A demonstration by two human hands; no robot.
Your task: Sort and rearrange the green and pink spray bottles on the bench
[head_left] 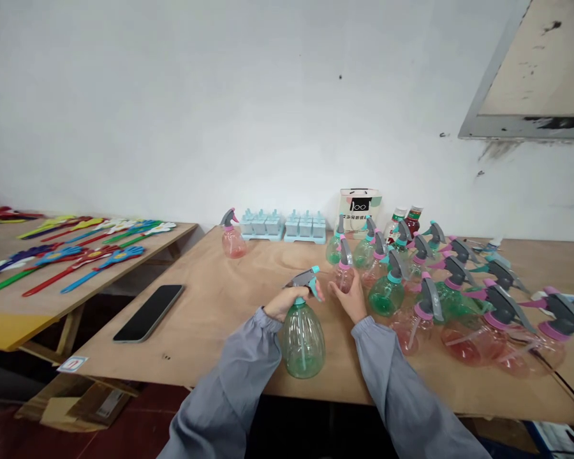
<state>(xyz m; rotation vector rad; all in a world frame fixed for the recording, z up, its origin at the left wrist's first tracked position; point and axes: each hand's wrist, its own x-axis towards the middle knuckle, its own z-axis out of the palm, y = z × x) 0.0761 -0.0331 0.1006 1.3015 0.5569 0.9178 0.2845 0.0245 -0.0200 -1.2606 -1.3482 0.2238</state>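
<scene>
Left hand: here it is, closed around the neck and trigger of the green spray bottle (304, 341), the hand (285, 302) just above the bottle's round body.
Right hand: fingers and thumb grasping the body of a pink spray bottle (344, 278), this hand (353, 301) coming in from below it.
Green bottle in hand: near the front edge of the wooden table (210, 306), roughly upright, nozzle to the right; can't tell whether its base touches the wood.
Pink bottle in hand: farther back, at the left side of the bottle group (452, 294), and what a crowd that is, green and pink with grey triggers!
Back left: a lone pink bottle (233, 243), standing beside two pale blue molds (284, 226) near the wall.
Back right: a printed bag (358, 213), two labelled bottles (404, 223) just beside it.
Table's left side: a dark phone (149, 313), lying flat.
Neighbouring table: colourful hand-shaped sticks (90, 255), spread in rows.
</scene>
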